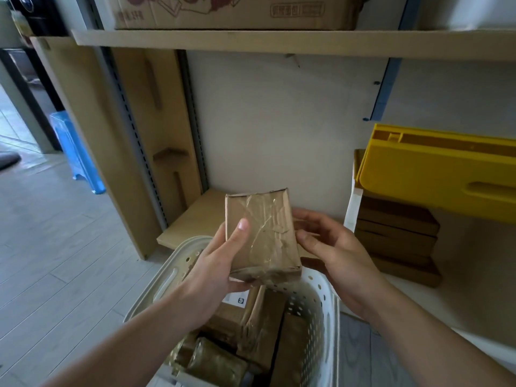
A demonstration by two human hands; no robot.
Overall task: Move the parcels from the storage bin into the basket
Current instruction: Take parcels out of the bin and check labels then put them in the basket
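A small brown cardboard parcel (262,233), wrapped in clear tape, hangs above the white perforated basket (315,311). My left hand (220,263) grips it from the left and below, thumb on its top face. My right hand (332,247) is at its right edge, fingers spread, fingertips touching or nearly touching the side. Several brown parcels (259,325) lie inside the basket. At the right, the yellow storage bin (435,174) rests on a stack of flat brown boxes (396,236).
A low wooden shelf board (195,219) lies behind the basket, a higher shelf (251,41) carries a large carton (223,12). A blue plastic stool (75,152) stands at the left on the pale wood floor.
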